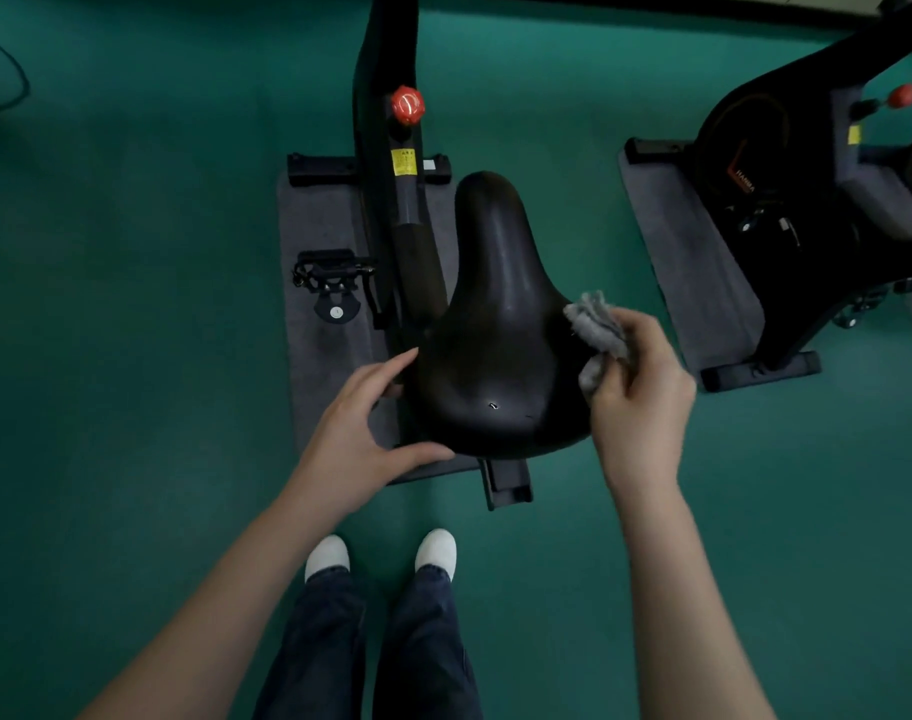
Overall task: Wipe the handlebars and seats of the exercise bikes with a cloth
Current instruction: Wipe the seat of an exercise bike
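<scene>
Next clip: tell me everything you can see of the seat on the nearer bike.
The seat is black, smooth and slightly glossy, like vinyl, with a wide rear toward the person and a narrow nose pointing away. A small pale nick shows near its rear. The left hand rests against its left rear edge; the right hand holds a grey cloth at its right edge.

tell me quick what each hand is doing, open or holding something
Left hand: open, fingers and thumb resting against the left rear edge of the seat.
Right hand: grips the grey cloth by the seat's right edge.
</scene>
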Motion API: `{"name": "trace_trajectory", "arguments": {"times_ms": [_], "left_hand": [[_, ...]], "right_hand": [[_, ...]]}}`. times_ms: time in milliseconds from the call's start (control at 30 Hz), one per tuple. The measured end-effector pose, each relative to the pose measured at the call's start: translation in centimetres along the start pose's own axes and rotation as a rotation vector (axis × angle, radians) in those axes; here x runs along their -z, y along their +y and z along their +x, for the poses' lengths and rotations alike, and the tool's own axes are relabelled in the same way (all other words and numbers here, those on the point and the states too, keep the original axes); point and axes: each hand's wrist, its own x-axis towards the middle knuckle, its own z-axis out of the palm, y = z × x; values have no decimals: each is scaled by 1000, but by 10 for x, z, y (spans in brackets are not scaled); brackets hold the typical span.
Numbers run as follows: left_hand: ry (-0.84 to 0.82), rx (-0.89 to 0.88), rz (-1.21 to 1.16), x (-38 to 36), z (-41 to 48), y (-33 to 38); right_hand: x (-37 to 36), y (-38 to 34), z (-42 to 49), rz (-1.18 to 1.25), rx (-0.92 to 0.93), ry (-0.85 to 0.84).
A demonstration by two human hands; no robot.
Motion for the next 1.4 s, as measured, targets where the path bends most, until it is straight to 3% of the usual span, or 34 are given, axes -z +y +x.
{"name": "trace_trajectory", "arguments": {"times_ms": [167, 333, 500, 633, 767, 900, 1033, 1233, 1400], "left_hand": [[23, 6, -49, -5, -2, 5], [43, -9, -79, -11, -3, 1], [57, 40, -146, -16, -3, 4], [38, 105, -198, -20, -7, -1], [58, 181, -263, -23, -5, -5], [70, 244, -293, -26, -7, -4], [81, 312, -319, -30, -17, 2], [332, 391, -473, -61, -33, 6], [523, 366, -549, -100, -41, 26]], "right_hand": [[-21, -23, -61, 33, 180, 9], [-38, -45, -98, 121, 333, -86], [-33, -53, -52, 226, 284, -89], [-29, -53, -27, 103, 350, -356], [-19, -50, -50, 141, 465, -581], [-17, -60, -28, 236, 443, -646], [-36, -78, 31, 119, 594, -687], [-64, -87, 60, -176, 970, -1234], [-48, -80, 69, -77, 1127, -1423]]}}
